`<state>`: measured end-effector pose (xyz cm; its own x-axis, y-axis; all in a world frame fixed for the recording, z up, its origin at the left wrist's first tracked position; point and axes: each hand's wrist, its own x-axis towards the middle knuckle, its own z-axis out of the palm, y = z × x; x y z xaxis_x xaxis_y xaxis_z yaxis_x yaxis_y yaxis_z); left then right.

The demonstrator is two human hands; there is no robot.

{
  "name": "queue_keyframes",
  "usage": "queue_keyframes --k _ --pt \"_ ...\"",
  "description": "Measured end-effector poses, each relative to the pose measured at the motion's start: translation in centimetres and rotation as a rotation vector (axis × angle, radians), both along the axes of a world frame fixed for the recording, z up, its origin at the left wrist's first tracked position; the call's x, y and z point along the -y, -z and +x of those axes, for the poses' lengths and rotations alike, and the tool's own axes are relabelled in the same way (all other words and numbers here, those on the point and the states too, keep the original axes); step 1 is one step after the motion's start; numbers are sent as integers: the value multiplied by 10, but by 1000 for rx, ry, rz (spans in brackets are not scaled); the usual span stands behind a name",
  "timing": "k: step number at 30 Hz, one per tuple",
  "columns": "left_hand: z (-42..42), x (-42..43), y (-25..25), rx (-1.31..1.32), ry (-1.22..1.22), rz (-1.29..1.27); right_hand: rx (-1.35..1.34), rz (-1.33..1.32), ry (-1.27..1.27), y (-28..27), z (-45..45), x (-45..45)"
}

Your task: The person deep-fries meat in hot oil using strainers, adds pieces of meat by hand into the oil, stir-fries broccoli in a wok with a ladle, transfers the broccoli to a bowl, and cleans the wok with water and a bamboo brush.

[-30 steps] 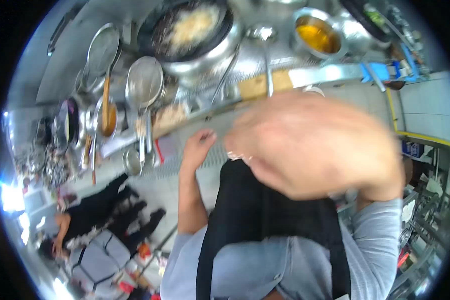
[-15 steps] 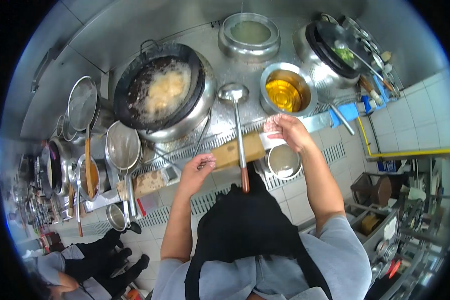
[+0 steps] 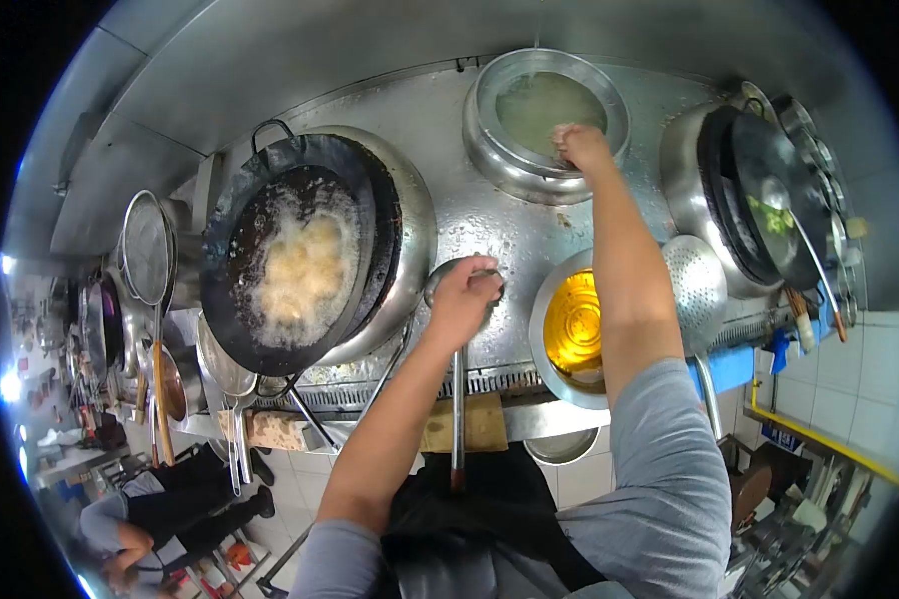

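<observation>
My right hand [image 3: 581, 150] reaches over the near rim of the steel pot of cloudy water [image 3: 544, 112]. Its fingers are curled together, and I cannot make out whether anything is in them. Above the bowl of the ladle [image 3: 459, 399] hovers my left hand [image 3: 461, 299], with its fingers loosely bent, apart and empty; the hand hides most of that bowl. To the left, pale golden pieces [image 3: 305, 265] fry in bubbling oil in a black wok [image 3: 232, 314]. A steel pot of yellow oil [image 3: 574, 324] stands beneath my right forearm, partly covered by it.
A perforated skimmer [image 3: 693, 290] lies right of the oil pot. Farther right, another wok [image 3: 759, 165] holds some greens and a ladle. Wire strainers [image 3: 148, 250] stand at left. A wooden board [image 3: 479, 424] lies along the counter's front edge. Other people [image 3: 170, 519] are at lower left.
My right hand has moved forward from the counter's front edge to the water pot. My left hand has moved forward and right, over the ladle's bowl. The view has shifted closer to the stove.
</observation>
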<state>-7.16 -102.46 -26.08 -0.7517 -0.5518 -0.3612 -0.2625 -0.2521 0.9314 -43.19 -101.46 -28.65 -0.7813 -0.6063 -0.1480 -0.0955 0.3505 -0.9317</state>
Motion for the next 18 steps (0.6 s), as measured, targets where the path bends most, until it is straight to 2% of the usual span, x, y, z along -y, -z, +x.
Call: queue_keyframes --k 2,3,5,7,9,12,15,16,17,18 --pt "-25 8 1 63 -10 42 -549 306 -123 37 -32 19" --pt "-38 10 5 91 -11 66 -239 233 -86 42 -36 26" --pt "-65 13 21 -40 -109 165 368 83 14 43 -46 35" --pt "-87 20 27 -90 -182 213 759 -48 -336 -9 -23 14" --pt "-108 32 24 -116 -239 293 710 -52 -507 -43 18 6" --pt "-124 38 24 -128 -288 251 -29 122 -802 -25 64 7" --pt "-108 47 58 73 -179 245 -49 110 -470 -39 41 3" --pt "-104 42 61 108 -142 238 -147 166 -322 -34 25 6" --pt "-101 35 53 140 -105 228 -246 219 -173 -24 3 12" --pt "-99 32 47 173 -74 215 -323 162 -88 8 -16 18"
